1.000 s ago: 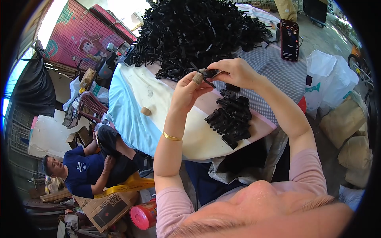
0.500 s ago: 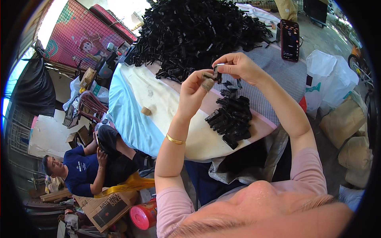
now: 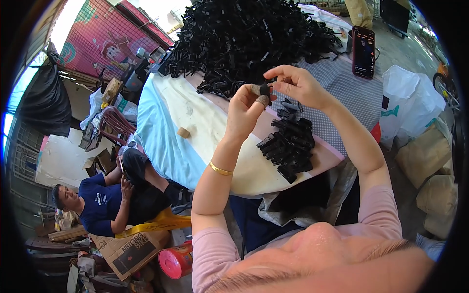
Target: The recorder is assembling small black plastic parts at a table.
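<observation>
Above the table, my left hand (image 3: 246, 107) pinches a small black plastic part (image 3: 266, 91) between thumb and forefinger. Tan covers wrap those two fingertips. My right hand (image 3: 300, 88) meets the same part from the right, its thumb and forefinger closed around the upper end. Fingers hide much of the part, so its exact kind cannot be made out. Just below my hands lies a small heap of similar black parts (image 3: 293, 141). Beyond them rises a big pile of black pieces (image 3: 244, 41), many with strap-like ends.
A cloth-covered round table (image 3: 166, 127) carries a small tan block (image 3: 183, 132) and a propped phone (image 3: 363, 52). White plastic bags (image 3: 408, 97) stand at the right. On the left a seated person (image 3: 105, 200) holds a phone, near a cardboard box (image 3: 129, 251) and a red tub (image 3: 176, 261).
The black part has turned in my fingers, and its pale, shiny face no longer shows. My view has shifted slightly, moving the table a little to the right.
</observation>
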{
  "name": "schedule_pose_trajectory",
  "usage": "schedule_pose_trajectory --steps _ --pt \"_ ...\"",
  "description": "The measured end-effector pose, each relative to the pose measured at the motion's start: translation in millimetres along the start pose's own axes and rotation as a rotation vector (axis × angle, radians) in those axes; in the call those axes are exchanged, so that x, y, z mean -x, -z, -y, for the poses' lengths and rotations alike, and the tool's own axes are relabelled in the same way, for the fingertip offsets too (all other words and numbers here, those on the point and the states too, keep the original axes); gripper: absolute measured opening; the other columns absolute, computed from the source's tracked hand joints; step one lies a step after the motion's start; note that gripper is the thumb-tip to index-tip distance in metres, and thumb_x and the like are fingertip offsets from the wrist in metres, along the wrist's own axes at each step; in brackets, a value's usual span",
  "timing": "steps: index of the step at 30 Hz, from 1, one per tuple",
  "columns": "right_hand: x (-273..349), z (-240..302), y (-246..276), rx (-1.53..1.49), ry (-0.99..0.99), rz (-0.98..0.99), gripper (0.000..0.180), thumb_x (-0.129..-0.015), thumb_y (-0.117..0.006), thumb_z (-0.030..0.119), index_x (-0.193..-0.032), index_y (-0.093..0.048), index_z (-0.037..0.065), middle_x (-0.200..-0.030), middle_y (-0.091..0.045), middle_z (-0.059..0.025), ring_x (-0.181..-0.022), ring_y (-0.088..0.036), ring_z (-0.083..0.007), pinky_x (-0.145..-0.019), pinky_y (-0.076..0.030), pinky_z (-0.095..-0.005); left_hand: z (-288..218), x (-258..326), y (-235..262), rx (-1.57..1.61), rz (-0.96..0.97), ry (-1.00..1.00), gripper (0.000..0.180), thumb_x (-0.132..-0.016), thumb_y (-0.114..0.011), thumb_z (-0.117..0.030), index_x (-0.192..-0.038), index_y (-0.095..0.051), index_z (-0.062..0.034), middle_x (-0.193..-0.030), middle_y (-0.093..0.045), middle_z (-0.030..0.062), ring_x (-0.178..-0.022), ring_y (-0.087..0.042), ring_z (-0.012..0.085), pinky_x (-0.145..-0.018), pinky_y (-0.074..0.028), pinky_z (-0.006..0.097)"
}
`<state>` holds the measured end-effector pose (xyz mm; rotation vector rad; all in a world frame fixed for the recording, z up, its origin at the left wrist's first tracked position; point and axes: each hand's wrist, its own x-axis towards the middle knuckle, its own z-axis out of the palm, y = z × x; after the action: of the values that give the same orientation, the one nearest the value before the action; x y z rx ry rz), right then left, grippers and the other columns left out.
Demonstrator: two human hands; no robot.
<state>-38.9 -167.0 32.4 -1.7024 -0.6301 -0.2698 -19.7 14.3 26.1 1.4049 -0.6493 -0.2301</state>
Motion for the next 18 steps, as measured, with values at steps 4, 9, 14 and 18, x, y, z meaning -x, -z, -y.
schedule_pose_trajectory --steps 4,9,14,18 --pt "4 5 -8 0.091 -0.013 -0.096 0.011 -0.084 -0.054 0.011 -0.086 -0.057 0.001 -0.068 -0.053 0.0026 -0.060 -0.044 -0.0036 -0.052 -0.037 -0.0182 4 1 -4 -0.206 -0.141 -0.087 0.015 -0.082 -0.052 0.001 -0.097 -0.049 0.0021 -0.089 -0.060 0.0076 -0.082 -0.058 0.0115 -0.074 -0.045 0.022" --pt "4 8 -18 0.156 -0.071 -0.103 0.014 -0.082 -0.056 0.012 -0.081 -0.058 -0.002 -0.065 -0.058 -0.0052 -0.060 -0.051 -0.0088 -0.055 -0.042 -0.0223 5 5 -9 -0.310 -0.234 -0.194 0.024 -0.079 -0.057 0.003 -0.102 -0.050 0.0036 -0.090 -0.058 0.0064 -0.083 -0.056 0.0100 -0.074 -0.045 0.021" --pt "5 8 -16 0.098 -0.101 -0.123 0.015 -0.082 -0.057 0.013 -0.079 -0.059 -0.002 -0.061 -0.056 -0.0033 -0.056 -0.050 -0.0076 -0.051 -0.040 -0.0219 10 6 -12 -0.265 -0.224 -0.190 0.021 -0.080 -0.057 0.003 -0.100 -0.053 0.0035 -0.090 -0.058 0.0060 -0.083 -0.055 0.0096 -0.073 -0.045 0.021" --pt "4 11 -19 0.072 -0.175 -0.091 0.012 -0.084 -0.055 0.012 -0.078 -0.058 0.001 -0.059 -0.052 0.0011 -0.054 -0.046 -0.0048 -0.047 -0.036 -0.0190 11 8 -10 -0.429 -0.285 -0.326 0.018 -0.078 -0.059 0.003 -0.095 -0.055 0.0028 -0.088 -0.058 0.0075 -0.080 -0.056 0.0120 -0.072 -0.046 0.022"
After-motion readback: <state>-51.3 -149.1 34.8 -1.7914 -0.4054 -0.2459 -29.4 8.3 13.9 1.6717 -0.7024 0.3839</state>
